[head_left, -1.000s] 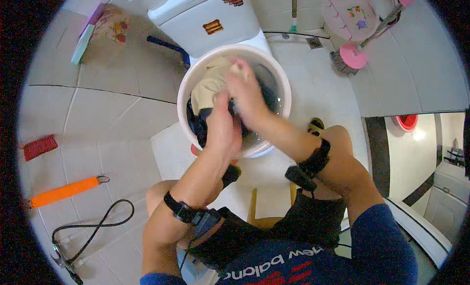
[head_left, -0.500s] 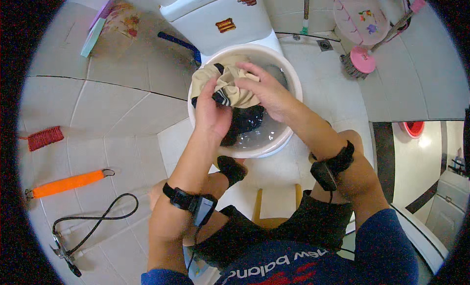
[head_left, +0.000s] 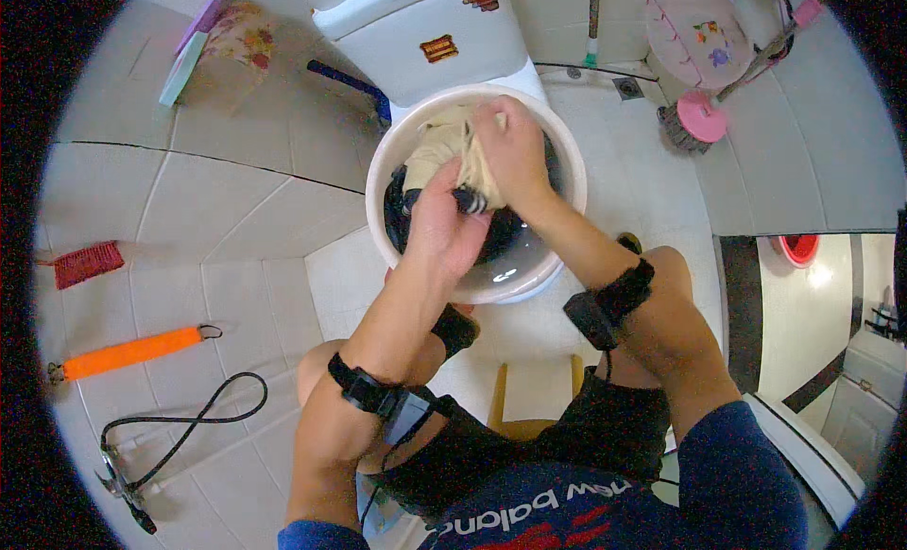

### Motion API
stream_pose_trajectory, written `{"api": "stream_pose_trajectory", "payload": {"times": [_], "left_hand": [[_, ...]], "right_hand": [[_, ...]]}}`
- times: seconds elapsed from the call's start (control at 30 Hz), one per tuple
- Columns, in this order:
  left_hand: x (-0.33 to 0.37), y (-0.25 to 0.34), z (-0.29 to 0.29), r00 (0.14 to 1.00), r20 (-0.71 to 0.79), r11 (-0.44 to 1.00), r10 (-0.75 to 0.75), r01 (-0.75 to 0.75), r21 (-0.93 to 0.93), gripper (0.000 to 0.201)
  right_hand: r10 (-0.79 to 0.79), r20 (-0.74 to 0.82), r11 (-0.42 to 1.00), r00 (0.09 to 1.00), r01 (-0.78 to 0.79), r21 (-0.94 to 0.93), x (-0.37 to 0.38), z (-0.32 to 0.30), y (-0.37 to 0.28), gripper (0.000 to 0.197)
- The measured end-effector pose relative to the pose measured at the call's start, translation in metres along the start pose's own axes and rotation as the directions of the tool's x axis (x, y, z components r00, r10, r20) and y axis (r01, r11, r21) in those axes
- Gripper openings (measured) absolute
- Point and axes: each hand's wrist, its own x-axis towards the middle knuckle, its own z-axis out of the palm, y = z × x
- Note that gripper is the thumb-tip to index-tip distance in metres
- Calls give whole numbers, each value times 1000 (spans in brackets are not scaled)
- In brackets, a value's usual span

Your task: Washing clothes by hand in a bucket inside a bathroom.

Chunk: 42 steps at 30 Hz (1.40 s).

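A beige garment [head_left: 435, 161] with dark striped trim is bunched up over a round whitish basin [head_left: 383, 231]. My left hand [head_left: 446, 219] holds its near edge, thumb on top of the cloth by the striped band. Closed in a fist, my right hand [head_left: 511, 144] grips a twisted fold of the same cloth on the right. Below, the basin holds water [head_left: 505, 274] and dark cloth [head_left: 397, 219], partly hidden by my hands and the garment.
Behind the basin stands a white toilet [head_left: 416, 30]. A red brush [head_left: 88, 265], an orange strap [head_left: 132, 352] and a hose sprayer [head_left: 121, 484] hang on the left wall. A pink round brush [head_left: 699, 122] is at the right, and a yellow stool [head_left: 518, 427] is beneath me.
My right hand has closed into a fist round the cloth and pulled a fold taut. My left hand has shifted right, and the garment sits more twisted between them.
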Motion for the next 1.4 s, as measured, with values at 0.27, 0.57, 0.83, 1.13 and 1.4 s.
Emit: {"api": "stream_pose_trajectory", "payload": {"times": [0.27,0.57,0.83,1.13,1.4], "left_hand": [[2,14,-19,962,271,992,-29,62,-111,35],[-6,24,-3,999,-12,999,35,-36,-28,38],[-13,2,-5,994,4,990,106,-106,96,42],[-4,-1,-24,986,131,989,98,-111,96,55],[25,15,-80,895,426,988,128,-77,-134,54]], "right_hand": [[82,5,997,997,-82,-10,-17,13,-9,26],[558,181,499,810,-502,707,-24,9,3,34],[-202,144,975,969,185,124,-39,3,-14,44],[-122,98,984,988,108,140,-51,12,-16,38],[-99,135,963,986,60,264,-74,25,-51,43]]}}
